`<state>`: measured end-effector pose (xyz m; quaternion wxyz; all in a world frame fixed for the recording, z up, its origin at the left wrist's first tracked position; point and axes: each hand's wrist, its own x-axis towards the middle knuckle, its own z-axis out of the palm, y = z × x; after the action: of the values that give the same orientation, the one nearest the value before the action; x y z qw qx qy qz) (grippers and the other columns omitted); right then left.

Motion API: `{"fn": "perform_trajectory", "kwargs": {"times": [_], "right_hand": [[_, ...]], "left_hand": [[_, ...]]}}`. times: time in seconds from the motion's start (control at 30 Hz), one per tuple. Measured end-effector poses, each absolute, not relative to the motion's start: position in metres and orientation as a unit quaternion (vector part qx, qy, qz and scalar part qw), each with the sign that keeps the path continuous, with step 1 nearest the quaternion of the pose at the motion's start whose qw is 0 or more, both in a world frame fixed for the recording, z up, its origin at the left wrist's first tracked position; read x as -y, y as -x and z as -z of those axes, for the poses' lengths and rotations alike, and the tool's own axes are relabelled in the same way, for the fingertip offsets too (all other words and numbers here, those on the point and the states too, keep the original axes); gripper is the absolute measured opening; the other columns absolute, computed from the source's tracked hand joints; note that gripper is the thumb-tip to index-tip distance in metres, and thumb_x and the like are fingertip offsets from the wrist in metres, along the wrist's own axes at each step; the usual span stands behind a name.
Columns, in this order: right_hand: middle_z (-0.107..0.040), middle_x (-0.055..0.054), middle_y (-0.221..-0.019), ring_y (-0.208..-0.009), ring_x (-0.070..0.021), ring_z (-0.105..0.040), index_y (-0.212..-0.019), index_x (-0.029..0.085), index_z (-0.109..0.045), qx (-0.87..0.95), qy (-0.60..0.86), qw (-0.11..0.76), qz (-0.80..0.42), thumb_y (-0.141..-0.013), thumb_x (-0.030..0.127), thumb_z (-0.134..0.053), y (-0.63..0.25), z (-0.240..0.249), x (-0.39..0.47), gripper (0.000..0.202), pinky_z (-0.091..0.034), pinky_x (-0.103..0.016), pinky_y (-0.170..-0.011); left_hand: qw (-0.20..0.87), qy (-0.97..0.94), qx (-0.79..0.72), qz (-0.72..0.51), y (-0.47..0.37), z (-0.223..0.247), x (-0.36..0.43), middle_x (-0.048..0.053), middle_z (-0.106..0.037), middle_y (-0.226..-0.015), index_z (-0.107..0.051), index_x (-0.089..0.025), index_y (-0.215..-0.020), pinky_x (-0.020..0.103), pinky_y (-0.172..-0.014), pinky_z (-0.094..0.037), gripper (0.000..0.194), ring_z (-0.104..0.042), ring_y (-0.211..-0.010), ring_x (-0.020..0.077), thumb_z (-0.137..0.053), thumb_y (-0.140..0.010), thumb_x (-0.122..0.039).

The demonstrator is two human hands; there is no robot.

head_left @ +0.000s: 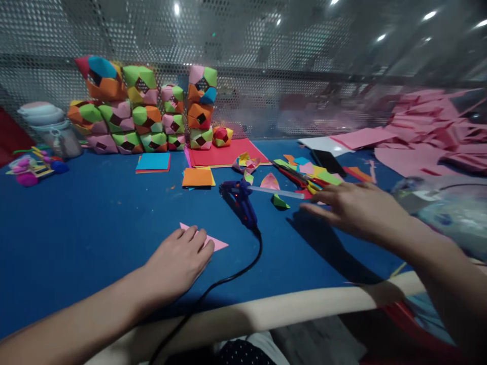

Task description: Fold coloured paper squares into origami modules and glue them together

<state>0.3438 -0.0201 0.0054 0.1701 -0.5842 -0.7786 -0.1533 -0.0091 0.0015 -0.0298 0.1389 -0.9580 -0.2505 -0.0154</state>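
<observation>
My left hand (178,258) lies over a folded pink paper triangle (219,245), its fingers spread and resting on top, pressing it to the table. Over the right side, my right hand (346,205) hovers with fingers stretched out and nothing seen in them. It is nearest to a pair of scissors (291,176) with red and yellow handles, lying among coloured paper pieces (327,176). Between the hands a blue glue gun (245,205) lies with a clear glue stick (276,192) sticking out of its back. A pink folded piece (270,181) is beside it.
Stacked folded-paper cubes (146,119) stand at the back left. Blue sheets (153,162) and orange sheets (198,177) lie before them. The black cord (228,279) crosses the table's pale front edge (289,306). A phone (327,162) and heaped pink paper (426,126) are right.
</observation>
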Motion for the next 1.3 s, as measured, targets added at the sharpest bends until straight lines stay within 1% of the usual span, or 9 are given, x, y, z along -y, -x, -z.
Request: {"fn": "perform_trajectory", "kwargs": {"times": [0.07,0.17,0.27,0.43,0.6,0.8,0.93,1.1,1.3], "right_hand": [[-0.064,-0.008,-0.079,-0.072,-0.0206,-0.057,-0.086,0.021,-0.064,0.835,0.527,0.104,0.121,-0.086,0.043,-0.047,-0.305,-0.008,0.041,0.028,-0.038,-0.033,-0.064],[-0.064,-0.008,-0.095,-0.08,-0.0179,-0.058,-0.1,0.02,-0.06,0.908,0.405,0.105,0.002,-0.089,0.029,-0.044,-0.244,-0.008,0.055,0.021,-0.041,-0.031,-0.071],[-0.062,-0.013,-0.105,-0.088,-0.0215,-0.054,-0.111,0.013,-0.055,0.93,0.351,0.103,0.027,-0.087,0.017,-0.041,-0.199,0.004,0.044,0.028,-0.039,-0.035,-0.073],[-0.061,-0.009,-0.075,-0.066,-0.0188,-0.049,-0.099,0.007,-0.058,0.938,0.331,0.081,0.067,-0.088,0.015,-0.039,-0.178,0.022,0.018,0.023,-0.033,-0.031,-0.064],[-0.057,-0.005,-0.063,-0.059,-0.0169,-0.046,-0.087,0.011,-0.06,0.94,0.325,0.083,0.063,-0.087,0.01,-0.04,-0.193,0.023,0.021,0.02,-0.028,-0.03,-0.061],[-0.063,-0.01,-0.07,-0.061,-0.0185,-0.049,-0.083,0.01,-0.063,0.936,0.318,0.103,0.109,-0.08,0.005,-0.04,-0.198,0.028,0.028,0.024,-0.028,-0.033,-0.06],[-0.062,-0.008,-0.069,-0.062,-0.0182,-0.049,-0.082,0.014,-0.063,0.93,0.335,0.116,0.1,-0.081,0.008,-0.042,-0.195,0.031,0.026,0.022,-0.028,-0.033,-0.06],[-0.062,-0.005,-0.075,-0.07,-0.0178,-0.051,-0.095,0.015,-0.062,0.917,0.362,0.158,0.046,-0.09,0.026,-0.043,-0.197,0.033,0.015,0.022,-0.031,-0.031,-0.063],[-0.065,-0.008,-0.083,-0.076,-0.0168,-0.057,-0.099,0.013,-0.059,0.879,0.394,0.26,-0.063,-0.09,0.017,-0.04,-0.202,0.04,0.002,0.021,-0.039,-0.03,-0.067]], "left_hand": [[0.135,0.958,0.251,0.013,0.008,0.03,-0.001,0.013,-0.058,-0.11,-0.054,-0.015,-0.107,0.04,-0.078,-0.046,0.03,-0.053,-0.102,0.0274,-0.031,-0.093,-0.027],[0.121,0.959,0.258,0.009,0.006,0.028,0.0,0.014,-0.058,-0.109,-0.054,-0.014,-0.107,0.041,-0.08,-0.046,0.032,-0.052,-0.103,0.0279,-0.031,-0.093,-0.031],[0.103,0.959,0.265,0.012,0.005,0.026,0.001,0.013,-0.059,-0.107,-0.056,-0.013,-0.105,0.041,-0.082,-0.046,0.034,-0.054,-0.101,0.0266,-0.031,-0.093,-0.032],[0.053,0.958,0.283,0.009,0.008,0.021,-0.001,0.013,-0.06,-0.109,-0.059,-0.013,-0.104,0.039,-0.087,-0.046,0.034,-0.055,-0.104,0.0243,-0.031,-0.093,-0.029],[0.016,0.941,0.335,-0.036,0.016,0.01,-0.013,0.011,-0.064,-0.093,-0.063,-0.012,-0.089,0.033,-0.074,-0.049,0.032,-0.061,-0.086,0.0208,-0.033,-0.091,-0.023],[0.056,0.933,0.354,-0.033,0.017,0.007,-0.02,0.008,-0.061,-0.078,-0.062,-0.013,-0.08,0.032,-0.065,-0.045,0.032,-0.056,-0.069,0.0182,-0.034,-0.09,-0.025],[0.056,0.925,0.375,0.011,0.017,0.011,-0.028,0.009,-0.059,-0.083,-0.061,-0.013,-0.089,0.033,-0.068,-0.043,0.029,-0.053,-0.076,0.0195,-0.034,-0.09,-0.023],[-0.037,0.924,0.376,0.054,0.02,0.007,-0.033,0.007,-0.061,-0.096,-0.058,-0.017,-0.103,0.035,-0.081,-0.041,0.027,-0.053,-0.089,0.0196,-0.037,-0.087,-0.021],[-0.151,0.907,0.379,0.106,0.014,-0.001,-0.025,0.003,-0.061,-0.1,-0.055,-0.019,-0.106,0.03,-0.078,-0.042,0.03,-0.054,-0.088,0.0174,-0.046,-0.077,-0.018]]}}
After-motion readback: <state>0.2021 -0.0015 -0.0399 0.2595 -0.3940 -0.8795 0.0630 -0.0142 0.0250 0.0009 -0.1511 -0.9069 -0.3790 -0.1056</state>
